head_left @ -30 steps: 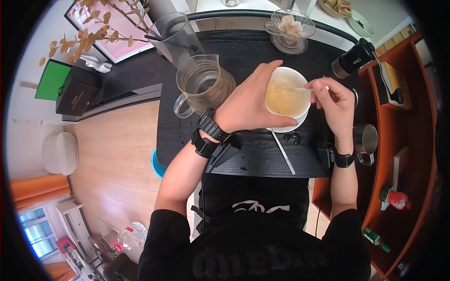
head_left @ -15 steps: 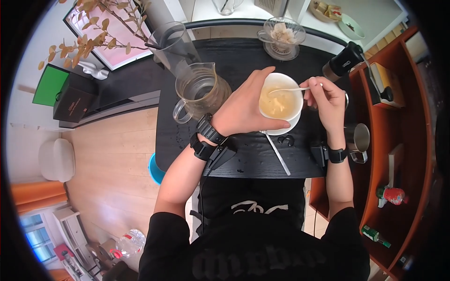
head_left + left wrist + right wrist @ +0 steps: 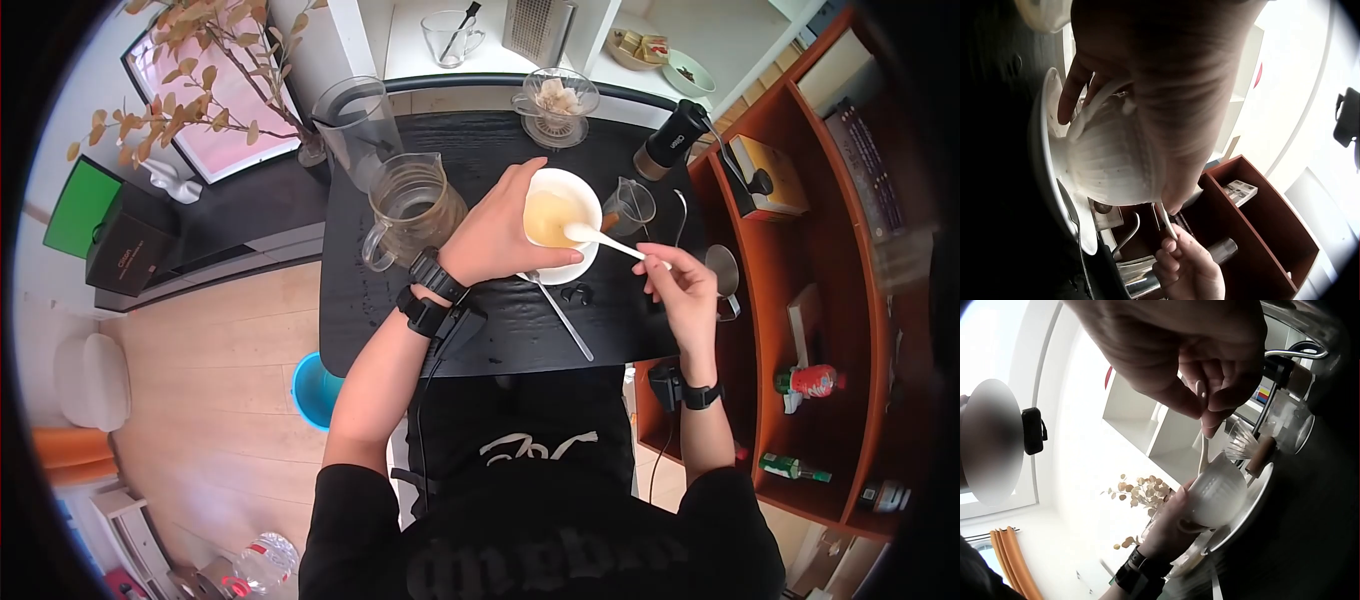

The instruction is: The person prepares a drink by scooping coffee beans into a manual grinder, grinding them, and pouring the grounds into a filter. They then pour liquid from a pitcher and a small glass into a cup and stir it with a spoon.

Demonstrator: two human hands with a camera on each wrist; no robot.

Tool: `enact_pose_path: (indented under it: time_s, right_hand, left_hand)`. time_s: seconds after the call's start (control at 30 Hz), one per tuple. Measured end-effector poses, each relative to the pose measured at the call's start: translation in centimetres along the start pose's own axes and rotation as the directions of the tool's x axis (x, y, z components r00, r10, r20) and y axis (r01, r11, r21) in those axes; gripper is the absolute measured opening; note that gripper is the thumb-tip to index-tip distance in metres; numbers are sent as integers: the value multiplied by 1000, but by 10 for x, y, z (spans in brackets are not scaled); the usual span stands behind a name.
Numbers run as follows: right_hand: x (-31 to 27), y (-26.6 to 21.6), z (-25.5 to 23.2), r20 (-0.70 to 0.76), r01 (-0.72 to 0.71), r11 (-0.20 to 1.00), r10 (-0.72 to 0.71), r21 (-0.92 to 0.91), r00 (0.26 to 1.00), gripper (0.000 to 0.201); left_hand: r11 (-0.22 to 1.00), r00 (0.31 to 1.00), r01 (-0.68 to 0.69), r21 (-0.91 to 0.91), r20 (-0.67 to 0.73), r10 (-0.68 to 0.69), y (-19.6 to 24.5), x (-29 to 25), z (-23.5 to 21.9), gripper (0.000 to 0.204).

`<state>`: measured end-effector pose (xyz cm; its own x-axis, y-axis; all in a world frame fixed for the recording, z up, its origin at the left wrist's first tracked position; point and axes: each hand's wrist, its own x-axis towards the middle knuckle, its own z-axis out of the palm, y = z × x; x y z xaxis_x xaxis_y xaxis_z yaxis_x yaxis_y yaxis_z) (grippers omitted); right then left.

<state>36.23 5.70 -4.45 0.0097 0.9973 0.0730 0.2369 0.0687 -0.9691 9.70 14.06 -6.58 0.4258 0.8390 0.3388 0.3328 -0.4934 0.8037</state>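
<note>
The right grip (image 3: 682, 287) pinches a spoon (image 3: 612, 243); jerking it could slop liquid (image 3: 548, 216) from the cup (image 3: 578, 184) held by the left grip (image 3: 495, 238).

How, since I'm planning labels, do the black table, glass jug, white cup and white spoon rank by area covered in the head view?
1. Black table
2. Glass jug
3. White cup, partly covered
4. White spoon, long but thin
</note>
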Motion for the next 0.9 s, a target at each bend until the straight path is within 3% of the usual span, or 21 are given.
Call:
enact_pose_path:
  time_s: [0.13,0.2,0.33,0.53,0.67,0.73,0.87,0.9]
  right_hand:
    - [-12,9,-4,-14,-115,993,116,13,993,20]
    - [-20,6,-7,-117,-67,988,83,136,990,19]
    - [-28,14,-8,-112,-107,981,126,160,986,20]
    - [-42,17,-17,-174,-203,936,259,286,950,20]
    - [-55,38,-13,-118,-290,954,298,81,947,19]
    - [-60,45,0,-169,-191,980,178,-63,969,20]
    - [-60,13,13,-173,-168,841,90,-514,981,14]
    - [-58,10,16,-167,-182,828,108,-531,980,13]
  left_hand:
    - [1000,1000,-1,-6,-2,1,2,1,0,111]
    - [1000,1000,7,-31,4,-7,3,0,0,111]
    - [997,999,35,-64,25,-33,5,0,-1,110]
    - [999,1000,-13,32,-11,13,4,0,0,110]
    - [997,999,-31,66,-29,34,4,1,1,110]
    - [996,998,-39,75,-36,42,2,1,2,108]
    - [996,998,-52,76,-32,54,1,0,3,108]
    - [996,998,-54,74,-35,57,2,1,2,109]
